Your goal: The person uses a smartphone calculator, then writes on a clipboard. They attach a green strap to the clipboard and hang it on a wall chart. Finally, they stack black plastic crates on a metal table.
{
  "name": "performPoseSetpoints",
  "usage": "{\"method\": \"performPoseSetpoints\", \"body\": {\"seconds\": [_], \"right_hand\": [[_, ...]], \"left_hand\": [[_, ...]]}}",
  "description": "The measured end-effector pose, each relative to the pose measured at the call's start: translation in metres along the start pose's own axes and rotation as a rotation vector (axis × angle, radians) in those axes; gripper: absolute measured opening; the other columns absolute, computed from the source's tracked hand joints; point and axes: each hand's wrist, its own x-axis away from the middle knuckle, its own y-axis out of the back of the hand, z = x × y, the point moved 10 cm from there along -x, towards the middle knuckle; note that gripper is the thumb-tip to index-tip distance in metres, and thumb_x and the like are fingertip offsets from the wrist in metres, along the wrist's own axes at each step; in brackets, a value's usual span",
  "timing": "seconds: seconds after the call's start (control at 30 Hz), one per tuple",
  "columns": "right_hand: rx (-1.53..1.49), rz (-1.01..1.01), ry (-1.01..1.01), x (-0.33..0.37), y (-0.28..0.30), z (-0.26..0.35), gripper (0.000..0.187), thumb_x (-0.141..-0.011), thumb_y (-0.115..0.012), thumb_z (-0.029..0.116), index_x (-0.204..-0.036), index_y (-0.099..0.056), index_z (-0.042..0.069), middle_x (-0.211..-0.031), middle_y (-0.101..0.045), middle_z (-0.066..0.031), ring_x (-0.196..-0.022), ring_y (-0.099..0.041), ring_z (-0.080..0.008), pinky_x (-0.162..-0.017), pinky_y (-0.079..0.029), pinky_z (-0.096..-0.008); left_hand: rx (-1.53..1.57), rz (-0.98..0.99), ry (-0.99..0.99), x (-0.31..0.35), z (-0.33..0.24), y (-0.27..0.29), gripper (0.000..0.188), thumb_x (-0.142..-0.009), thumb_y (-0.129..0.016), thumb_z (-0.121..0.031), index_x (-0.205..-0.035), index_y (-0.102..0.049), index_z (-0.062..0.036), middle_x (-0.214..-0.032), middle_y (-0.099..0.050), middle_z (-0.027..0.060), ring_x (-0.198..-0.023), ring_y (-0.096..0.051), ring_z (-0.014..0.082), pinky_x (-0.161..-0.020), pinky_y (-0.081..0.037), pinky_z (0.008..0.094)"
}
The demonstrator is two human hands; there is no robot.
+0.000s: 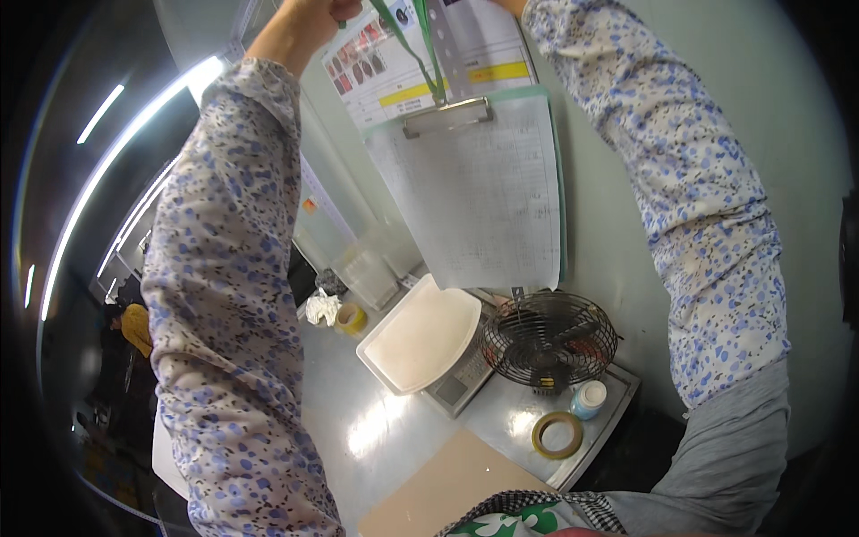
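Note:
Both my arms, in white sleeves with blue flecks, reach up toward a wall. My left hand [309, 29] is closed at the upper edge, and a bit of green like the ribbon shows at its fingers. Only a sliver of my right hand [514, 5] is in the picture; its fingers are cut off. Between the arms a green ribbon [420, 61] runs down to the metal clip of a clipboard [474, 188]. The clipboard hangs tilted and carries white gridded sheets. Behind its top is a printed sheet [369, 72] with small pictures and a yellow band.
Below stands a metal table [344, 438] with a scale [425, 336] bearing a pale tray. Right of it are a black wire-caged fan [550, 340], a small white-capped bottle [588, 400] and a tape roll [557, 436]. Another tape roll [350, 319] lies left. A person in yellow [136, 328] is far left.

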Motion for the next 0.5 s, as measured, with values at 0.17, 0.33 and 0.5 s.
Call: {"method": "performPoseSetpoints", "body": {"seconds": [0.17, 0.33, 0.5], "right_hand": [[-0.165, -0.176, -0.212, 0.005, 0.01, 0.0, 0.019, -0.082, -0.055, 0.015, -0.081, -0.068, 0.001, -0.086, -0.064, -0.0212, -0.079, -0.064, -0.0348, -0.072, -0.051, -0.0418], [0.016, -0.161, -0.416, 0.019, -0.001, -0.05, 0.023, -0.081, -0.056, 0.02, -0.078, -0.068, 0.001, -0.074, -0.065, -0.0227, -0.069, -0.064, -0.0368, -0.068, -0.052, -0.0435], [-0.364, -0.212, -0.526, 0.016, -0.007, -0.061, 0.024, -0.083, -0.055, 0.019, -0.078, -0.066, -0.002, -0.071, -0.066, -0.0197, -0.061, -0.065, -0.0305, -0.059, -0.053, -0.0398]], "left_hand": [[0.057, -0.19, 0.003, 0.0, 0.019, 0.029, 0.013, -0.095, -0.053, -0.02, -0.086, -0.056, -0.0113, -0.059, -0.038, -0.0072, -0.043, -0.029, 0.0069, -0.042, -0.022, 0.0222], [0.075, -0.157, -0.019, 0.001, 0.04, 0.024, 0.015, -0.095, -0.053, -0.02, -0.082, -0.056, -0.0135, -0.06, -0.04, -0.0073, -0.046, -0.031, 0.0055, -0.042, -0.023, 0.0218], [-0.387, -0.202, -0.086, -0.008, 0.033, 0.035, 0.029, -0.093, -0.058, -0.033, -0.079, -0.06, -0.0086, -0.061, -0.048, -0.0033, -0.05, -0.039, 0.0073, -0.044, -0.03, 0.0261]]}}
